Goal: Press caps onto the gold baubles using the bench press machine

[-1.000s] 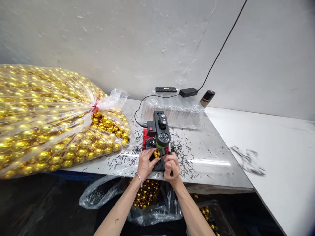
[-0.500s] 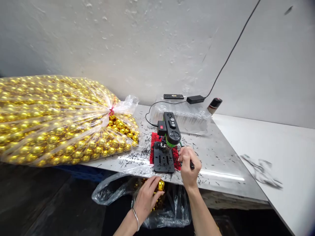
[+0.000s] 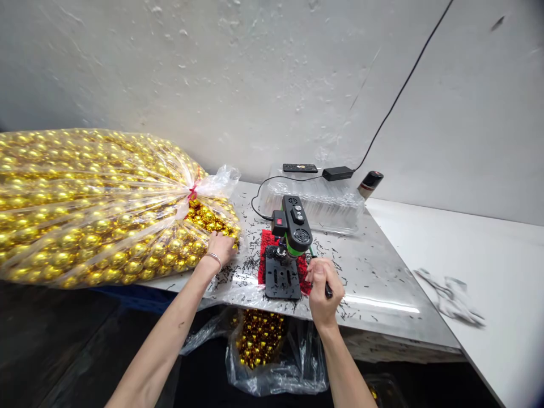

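My left hand (image 3: 221, 248) reaches to the torn opening of a big clear bag of shiny gold balls (image 3: 106, 209). Its fingertips are hidden among the balls, so whether it grips one cannot be seen. My right hand (image 3: 325, 288) is wrapped round the black-ended lever handle (image 3: 328, 291) of a small bench drill press (image 3: 296, 224). The press has a black slotted base plate (image 3: 282, 280) with no ball on it, standing on a red mat (image 3: 267, 243). Below the table edge, an open clear bag (image 3: 297, 368) holds more gold balls (image 3: 259, 337).
Black shavings litter the metal table (image 3: 365, 272). Behind the press lie a clear plastic package (image 3: 331, 201), a black phone-like slab (image 3: 300, 168) and a power adapter (image 3: 338, 173). A dark-capped can (image 3: 371, 182) leans at the wall. Gloves (image 3: 450, 297) lie on the white surface (image 3: 425, 232) at right.
My left hand has moved from the lower bag, where it held a gold ball, up and left to the big bag. The ball is out of sight. My right hand stays on the lever.
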Demonstrator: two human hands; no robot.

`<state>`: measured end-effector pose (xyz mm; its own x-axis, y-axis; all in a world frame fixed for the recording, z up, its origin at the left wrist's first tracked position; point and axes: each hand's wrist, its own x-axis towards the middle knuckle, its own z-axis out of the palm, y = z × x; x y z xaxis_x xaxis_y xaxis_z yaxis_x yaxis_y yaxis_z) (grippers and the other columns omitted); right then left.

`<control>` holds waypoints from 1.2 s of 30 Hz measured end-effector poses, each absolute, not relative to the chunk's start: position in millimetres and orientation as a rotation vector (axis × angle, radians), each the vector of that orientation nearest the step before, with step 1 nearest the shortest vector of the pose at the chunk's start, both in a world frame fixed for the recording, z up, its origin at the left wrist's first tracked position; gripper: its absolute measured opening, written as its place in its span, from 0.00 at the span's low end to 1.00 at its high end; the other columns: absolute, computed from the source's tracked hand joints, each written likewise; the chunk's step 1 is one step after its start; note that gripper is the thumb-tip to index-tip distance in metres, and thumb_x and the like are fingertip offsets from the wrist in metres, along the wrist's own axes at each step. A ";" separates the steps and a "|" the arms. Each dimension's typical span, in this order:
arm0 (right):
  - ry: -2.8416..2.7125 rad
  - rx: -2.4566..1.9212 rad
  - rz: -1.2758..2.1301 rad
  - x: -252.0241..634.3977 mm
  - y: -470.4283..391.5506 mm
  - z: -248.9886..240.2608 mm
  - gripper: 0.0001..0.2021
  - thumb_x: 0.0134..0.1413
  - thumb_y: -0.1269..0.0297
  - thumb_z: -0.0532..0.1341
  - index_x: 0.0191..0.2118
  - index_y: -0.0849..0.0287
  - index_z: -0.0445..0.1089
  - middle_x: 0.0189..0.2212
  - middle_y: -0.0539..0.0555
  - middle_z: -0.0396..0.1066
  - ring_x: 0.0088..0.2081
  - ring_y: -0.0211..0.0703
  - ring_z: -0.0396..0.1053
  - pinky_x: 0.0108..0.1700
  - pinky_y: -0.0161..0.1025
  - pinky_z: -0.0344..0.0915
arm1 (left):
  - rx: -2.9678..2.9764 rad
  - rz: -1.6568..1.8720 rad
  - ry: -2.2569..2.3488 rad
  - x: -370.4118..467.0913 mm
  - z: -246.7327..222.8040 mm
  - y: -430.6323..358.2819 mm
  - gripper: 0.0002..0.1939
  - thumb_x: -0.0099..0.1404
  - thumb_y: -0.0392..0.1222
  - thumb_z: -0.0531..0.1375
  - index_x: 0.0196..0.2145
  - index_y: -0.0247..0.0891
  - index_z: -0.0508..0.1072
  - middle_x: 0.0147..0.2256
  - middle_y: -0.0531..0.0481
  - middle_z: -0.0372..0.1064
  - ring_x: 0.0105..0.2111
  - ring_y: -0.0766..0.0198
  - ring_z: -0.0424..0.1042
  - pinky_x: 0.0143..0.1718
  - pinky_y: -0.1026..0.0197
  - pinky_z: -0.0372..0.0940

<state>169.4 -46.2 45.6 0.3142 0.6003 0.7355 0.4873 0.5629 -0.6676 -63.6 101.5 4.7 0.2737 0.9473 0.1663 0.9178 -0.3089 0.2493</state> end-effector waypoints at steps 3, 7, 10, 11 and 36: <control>-1.324 -1.035 0.087 169.5 -46.2 43.5 0.15 0.64 0.70 0.52 0.24 0.57 0.60 0.25 0.49 0.62 0.29 0.38 0.62 0.32 0.38 0.58 | 2.416 0.411 1.744 -62.6 -3.4 98.1 0.05 0.54 0.37 0.64 0.23 0.39 0.71 0.22 0.45 0.71 0.35 0.50 0.72 0.47 0.49 0.58; -1.330 -1.036 0.077 169.6 -45.9 42.6 0.15 0.64 0.71 0.51 0.24 0.57 0.61 0.25 0.49 0.62 0.28 0.37 0.62 0.31 0.38 0.58 | 2.383 0.463 1.705 -55.5 -5.2 90.4 0.05 0.61 0.37 0.59 0.36 0.37 0.73 0.34 0.40 0.74 0.37 0.51 0.73 0.46 0.50 0.61; -1.351 -1.038 0.055 170.0 -46.2 43.8 0.15 0.64 0.71 0.51 0.24 0.57 0.60 0.25 0.49 0.62 0.28 0.38 0.62 0.31 0.38 0.58 | 2.162 0.756 1.587 -49.7 0.7 89.0 0.12 0.63 0.40 0.58 0.44 0.36 0.72 0.42 0.40 0.72 0.40 0.54 0.73 0.44 0.52 0.66; -1.359 -1.035 0.050 170.2 -46.4 44.1 0.15 0.64 0.72 0.51 0.24 0.57 0.59 0.25 0.49 0.62 0.28 0.38 0.62 0.31 0.38 0.58 | 1.979 0.910 1.502 -48.6 3.6 88.0 0.14 0.63 0.41 0.59 0.46 0.35 0.71 0.43 0.41 0.72 0.39 0.56 0.74 0.43 0.53 0.68; -1.412 -1.030 0.042 172.0 -49.2 41.3 0.14 0.63 0.73 0.50 0.25 0.57 0.60 0.25 0.50 0.63 0.29 0.39 0.63 0.31 0.38 0.60 | 1.336 0.940 1.073 30.9 -41.0 19.5 0.28 0.58 0.51 0.63 0.54 0.37 0.73 0.40 0.46 0.77 0.34 0.64 0.72 0.32 0.63 0.69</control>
